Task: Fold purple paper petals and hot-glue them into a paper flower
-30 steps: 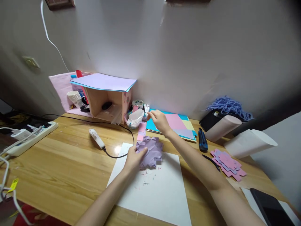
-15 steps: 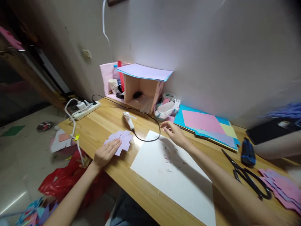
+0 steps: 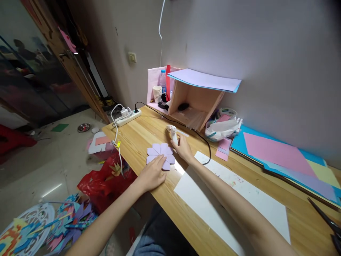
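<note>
A lilac cut-paper flower (image 3: 157,149) lies flat near the table's left front edge. My left hand (image 3: 151,175) rests on its lower part, fingers stretched out and pressing it to the wood. Just right of the flower, my right hand (image 3: 183,148) is closed around the handle of a white hot glue gun (image 3: 173,132). The gun's nozzle points away to the left, and a thin glue stick (image 3: 182,133) shows behind it. From the gun a black cable runs in a loop over the table; the fingers partly hide the handle.
A large white sheet (image 3: 255,199) lies under my right forearm. Behind stand an open box (image 3: 197,99) and a bag-lined basket (image 3: 221,129). Coloured paper (image 3: 274,149) and scissors (image 3: 323,217) lie to the right, a power strip (image 3: 129,118) at the left corner.
My right hand has moved left from beside the paper stack and taken hold of the glue gun. The left hand stays on the flower, which is turned slightly. The view has swung left.
</note>
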The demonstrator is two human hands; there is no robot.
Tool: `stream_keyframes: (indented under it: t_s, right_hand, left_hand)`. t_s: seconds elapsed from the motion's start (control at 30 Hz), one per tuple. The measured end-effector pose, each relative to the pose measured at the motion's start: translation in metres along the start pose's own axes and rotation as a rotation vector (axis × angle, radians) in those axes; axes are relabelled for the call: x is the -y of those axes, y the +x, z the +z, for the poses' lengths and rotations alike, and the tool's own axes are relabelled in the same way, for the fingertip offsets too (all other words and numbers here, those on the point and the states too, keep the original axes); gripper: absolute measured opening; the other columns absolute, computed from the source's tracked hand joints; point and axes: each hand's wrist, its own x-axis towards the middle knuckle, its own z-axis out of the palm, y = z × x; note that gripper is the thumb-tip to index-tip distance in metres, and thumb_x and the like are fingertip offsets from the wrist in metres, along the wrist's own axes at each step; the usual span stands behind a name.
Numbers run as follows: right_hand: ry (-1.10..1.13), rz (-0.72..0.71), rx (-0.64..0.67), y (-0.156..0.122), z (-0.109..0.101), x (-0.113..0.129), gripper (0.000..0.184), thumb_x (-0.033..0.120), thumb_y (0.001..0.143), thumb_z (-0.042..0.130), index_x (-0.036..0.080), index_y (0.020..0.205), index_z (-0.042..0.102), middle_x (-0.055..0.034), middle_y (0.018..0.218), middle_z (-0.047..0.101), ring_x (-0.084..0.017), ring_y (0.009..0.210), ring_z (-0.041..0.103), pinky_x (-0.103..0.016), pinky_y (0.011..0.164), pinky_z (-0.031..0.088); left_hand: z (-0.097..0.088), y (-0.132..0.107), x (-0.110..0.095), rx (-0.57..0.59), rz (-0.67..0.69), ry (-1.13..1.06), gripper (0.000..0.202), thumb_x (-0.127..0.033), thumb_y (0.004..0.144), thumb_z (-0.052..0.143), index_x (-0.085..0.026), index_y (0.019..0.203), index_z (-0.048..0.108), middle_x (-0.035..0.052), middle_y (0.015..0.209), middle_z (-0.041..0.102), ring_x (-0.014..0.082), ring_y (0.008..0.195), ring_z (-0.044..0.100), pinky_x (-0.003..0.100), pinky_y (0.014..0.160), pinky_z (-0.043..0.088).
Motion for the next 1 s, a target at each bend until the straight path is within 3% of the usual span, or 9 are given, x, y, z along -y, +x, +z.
stream_keyframes:
  t_s: [0.1,0.27,0.5,0.67,0.8,0.9,1.0]
  right_hand:
    - [-0.061,-0.038,0.042,0.006,0.003,0.002,0.017,0.029,0.074,0.048,0.019,0.086,0.055,-0.0076,0.082,0.058,-0.023,0.077,0.052,-0.033,0.069,0.039]
    - [-0.013,-0.051,0.030,0.004,-0.005,0.003,0.017,0.022,0.072,0.044,0.017,0.084,0.054,-0.0067,0.080,0.058,-0.023,0.075,0.051,-0.034,0.069,0.039]
    - [0.328,-0.032,0.075,-0.026,-0.045,0.000,0.031,0.033,0.079,0.048,0.019,0.106,0.055,-0.0055,0.093,0.061,-0.021,0.082,0.055,-0.032,0.071,0.041]
    - [0.440,0.110,0.232,-0.039,-0.061,0.008,0.037,0.042,0.078,0.049,0.015,0.103,0.058,-0.0069,0.085,0.061,-0.017,0.068,0.053,-0.027,0.056,0.039]
    - [0.416,0.161,0.316,-0.042,-0.069,0.023,0.039,0.043,0.078,0.049,0.012,0.098,0.059,-0.0054,0.081,0.058,-0.014,0.064,0.049,-0.025,0.054,0.037]
    - [0.363,0.195,0.382,-0.043,-0.074,0.033,0.040,0.044,0.077,0.050,0.011,0.096,0.061,-0.0044,0.078,0.057,-0.012,0.061,0.047,-0.024,0.052,0.035]
    - [0.290,0.191,0.420,-0.047,-0.077,0.039,0.038,0.044,0.078,0.049,0.011,0.093,0.062,-0.0030,0.073,0.055,-0.013,0.060,0.045,-0.024,0.054,0.034]
  left_hand:
    - [-0.010,-0.003,0.004,0.007,-0.003,-0.117,0.053,-0.028,0.081,0.049,-0.016,0.131,0.037,0.0137,0.136,0.042,0.0238,0.126,0.038,0.041,0.104,0.033]
    - [-0.019,0.007,0.028,-0.236,-0.178,-0.096,0.028,-0.025,0.087,0.040,-0.018,0.107,0.058,0.0077,0.110,0.059,0.0201,0.105,0.053,0.037,0.094,0.041]
    - [-0.021,0.019,0.048,-0.174,-0.142,0.006,0.021,-0.034,0.083,0.051,-0.020,0.094,0.063,0.0043,0.097,0.063,0.0193,0.094,0.056,0.031,0.082,0.043]
    - [-0.027,0.024,0.044,-0.058,-0.063,0.218,0.025,-0.033,0.089,0.041,-0.018,0.090,0.061,0.0061,0.091,0.064,0.0189,0.087,0.058,0.029,0.072,0.043]
    - [-0.023,0.028,0.042,-0.005,-0.020,0.366,0.029,-0.031,0.091,0.036,-0.017,0.084,0.060,0.0068,0.084,0.062,0.0178,0.080,0.058,0.027,0.067,0.041]
    - [-0.016,0.028,0.045,-0.063,-0.048,0.366,0.030,-0.029,0.091,0.035,-0.017,0.082,0.061,0.0064,0.080,0.062,0.0171,0.076,0.058,0.026,0.065,0.041]
    - [-0.011,0.027,0.048,-0.224,-0.159,0.197,0.026,-0.029,0.089,0.040,-0.018,0.083,0.063,0.0044,0.080,0.063,0.0156,0.074,0.058,0.026,0.065,0.042]
